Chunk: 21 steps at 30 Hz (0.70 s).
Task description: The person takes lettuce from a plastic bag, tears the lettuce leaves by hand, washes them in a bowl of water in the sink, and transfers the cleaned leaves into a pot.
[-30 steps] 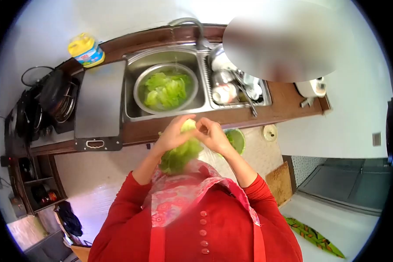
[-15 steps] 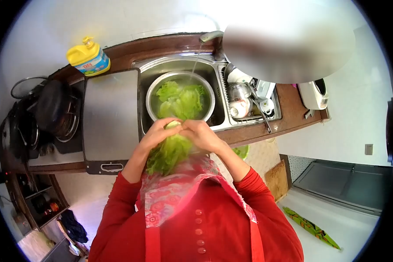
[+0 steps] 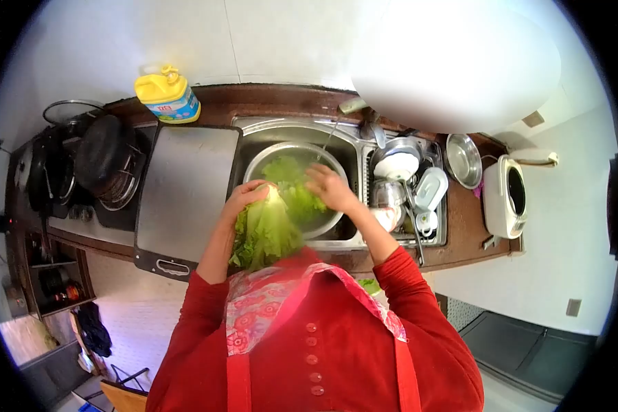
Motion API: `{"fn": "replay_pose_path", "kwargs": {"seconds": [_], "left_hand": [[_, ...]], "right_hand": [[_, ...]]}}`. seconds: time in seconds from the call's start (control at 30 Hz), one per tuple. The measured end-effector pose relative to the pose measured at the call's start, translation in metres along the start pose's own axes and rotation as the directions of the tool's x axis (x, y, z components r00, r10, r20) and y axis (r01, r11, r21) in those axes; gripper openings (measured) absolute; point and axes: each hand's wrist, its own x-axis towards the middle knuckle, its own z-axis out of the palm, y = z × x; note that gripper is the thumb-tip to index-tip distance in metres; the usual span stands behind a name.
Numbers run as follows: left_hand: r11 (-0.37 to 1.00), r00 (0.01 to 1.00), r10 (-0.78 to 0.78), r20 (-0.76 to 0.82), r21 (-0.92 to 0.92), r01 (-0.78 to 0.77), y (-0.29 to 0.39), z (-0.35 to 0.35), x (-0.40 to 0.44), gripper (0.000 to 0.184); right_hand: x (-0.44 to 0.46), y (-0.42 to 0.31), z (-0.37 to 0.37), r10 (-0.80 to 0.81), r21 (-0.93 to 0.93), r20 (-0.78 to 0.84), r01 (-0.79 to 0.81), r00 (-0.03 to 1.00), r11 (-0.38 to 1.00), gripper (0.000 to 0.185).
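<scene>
My left hand [image 3: 248,198] is closed around the base of a head of lettuce [image 3: 266,230], whose leaves hang down in front of the apron. Over the right part of a round metal basin [image 3: 334,165], my right hand [image 3: 329,187] has its fingers stretched out, slightly blurred, just above loose lettuce leaves [image 3: 296,196]. I see nothing gripped in it. The basin stands in a steel sink [image 3: 254,141], and a thin stream of water runs into it from the faucet [image 3: 352,105].
Left of the sink lies a cutting board [image 3: 189,185], with a yellow jug [image 3: 168,96] behind it. Black pans [image 3: 103,147] stand on the stove. To the right are a dish rack with bowls [image 3: 397,167], a metal bowl [image 3: 464,161] and a white rice cooker [image 3: 507,199].
My right hand has left the lettuce head and moved forward over the basin. My left hand keeps hold of the lettuce. The view has shifted, showing more of the counter at right.
</scene>
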Motion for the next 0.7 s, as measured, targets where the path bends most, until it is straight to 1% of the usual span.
{"fn": "replay_pose_path", "kwargs": {"seconds": [0.03, 0.07, 0.1, 0.17, 0.2, 0.27, 0.3, 0.4, 0.47, 0.57, 0.6, 0.67, 0.7], "left_hand": [[1.000, 0.999, 0.017, -0.038, 0.012, -0.016, 0.006, 0.006, 0.004, 0.030], [0.999, 0.997, 0.029, -0.078, 0.022, -0.027, 0.011, 0.012, 0.008, 0.031], [0.999, 0.993, 0.030, -0.118, 0.033, -0.027, 0.011, 0.015, 0.009, 0.031], [0.999, 0.990, -0.019, -0.137, 0.024, 0.023, 0.012, 0.018, 0.013, 0.033], [0.999, 0.989, -0.036, -0.142, 0.025, 0.040, 0.013, 0.019, 0.016, 0.034], [0.966, 0.979, 0.067, -0.193, 0.259, -0.015, 0.013, 0.026, 0.020, 0.034], [0.927, 0.971, 0.122, -0.207, 0.372, -0.037, 0.012, 0.030, 0.021, 0.034], [0.871, 0.964, 0.226, -0.137, 0.472, -0.137, 0.008, 0.033, 0.029, 0.034], [0.903, 0.979, 0.145, -0.146, 0.423, -0.071, 0.011, 0.031, 0.031, 0.032], [0.953, 0.994, 0.035, -0.100, 0.304, -0.003, 0.010, 0.017, 0.038, 0.030], [0.966, 0.997, 0.004, -0.074, 0.257, 0.015, 0.014, 0.016, 0.038, 0.029], [0.997, 0.999, -0.040, 0.009, 0.070, 0.039, 0.020, 0.018, 0.035, 0.028], [0.998, 0.997, -0.056, 0.055, -0.023, 0.057, 0.025, 0.023, 0.030, 0.027]], "right_hand": [[0.007, -0.011, 0.000, -0.119, -0.104, -0.042, 0.114, 0.992, 0.988, 0.036], [0.007, -0.022, -0.005, -0.019, 0.138, 0.093, 0.006, 0.995, 0.990, 0.042], [0.008, -0.031, -0.002, 0.136, 0.364, 0.226, -0.213, 0.965, 0.906, 0.040], [0.013, -0.064, -0.013, 0.171, 0.434, 0.304, -0.296, 0.937, 0.851, 0.036], [0.014, -0.061, -0.011, 0.111, 0.377, 0.276, -0.213, 0.955, 0.901, 0.035], [0.017, -0.052, -0.007, -0.020, 0.247, 0.225, -0.037, 0.974, 0.968, 0.033], [0.016, -0.052, -0.007, 0.015, 0.288, 0.228, -0.082, 0.974, 0.954, 0.032], [0.012, -0.056, -0.009, 0.119, 0.381, 0.252, -0.212, 0.960, 0.900, 0.029], [0.013, -0.056, -0.012, 0.185, 0.413, 0.265, -0.285, 0.946, 0.865, 0.027], [0.015, -0.047, -0.013, 0.077, 0.423, 0.219, -0.166, 0.973, 0.891, 0.025], [0.017, -0.048, -0.018, 0.052, 0.464, 0.248, -0.166, 0.967, 0.870, 0.024], [0.021, -0.054, -0.031, -0.004, 0.544, 0.301, -0.168, 0.954, 0.822, 0.021], [0.020, -0.050, -0.031, 0.015, 0.645, 0.364, -0.264, 0.931, 0.717, 0.019]]}}
